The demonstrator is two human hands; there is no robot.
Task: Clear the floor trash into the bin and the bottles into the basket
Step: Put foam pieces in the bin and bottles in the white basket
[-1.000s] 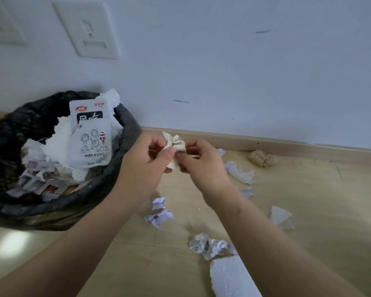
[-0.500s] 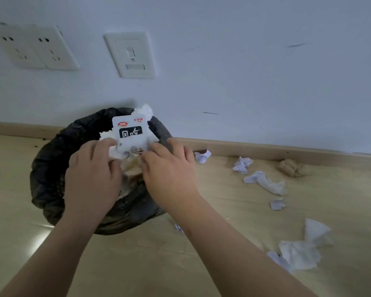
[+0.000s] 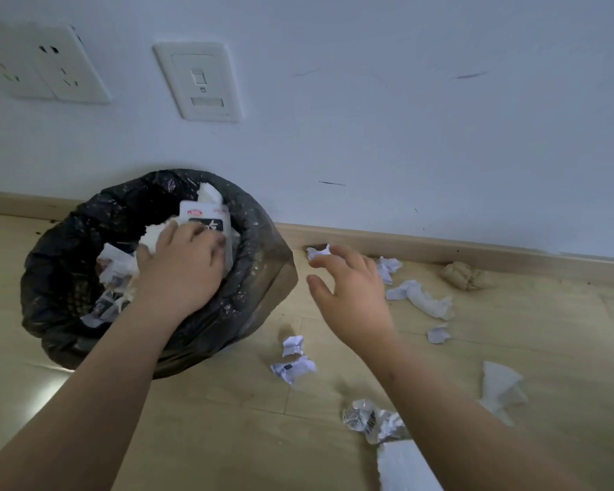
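Note:
A bin lined with a black bag (image 3: pixel 263 242) stands on the wooden floor against the wall, filled with white paper and a white printed packet (image 3: pixel 206 216). My left hand (image 3: pixel 181 264) lies inside the bin, its fingers pressing on the trash; anything under the palm is hidden. To the right of the bin my right hand (image 3: pixel 351 295) hovers above the floor, fingers spread and empty, near a small paper scrap (image 3: pixel 318 251) by the baseboard. No bottle or basket is in view.
Loose trash lies on the floor right of the bin: crumpled paper (image 3: pixel 293 368), a white tissue (image 3: pixel 422 299), a brown wad (image 3: pixel 461 274), a foil wrapper (image 3: pixel 373 419) and a folded tissue (image 3: pixel 500 388). Wall sockets (image 3: pixel 43 65) sit above the bin.
Both hands carried a small wad from the floor area to the bin. Now the left hand stays in the bin and the right hand has pulled away to the right, empty.

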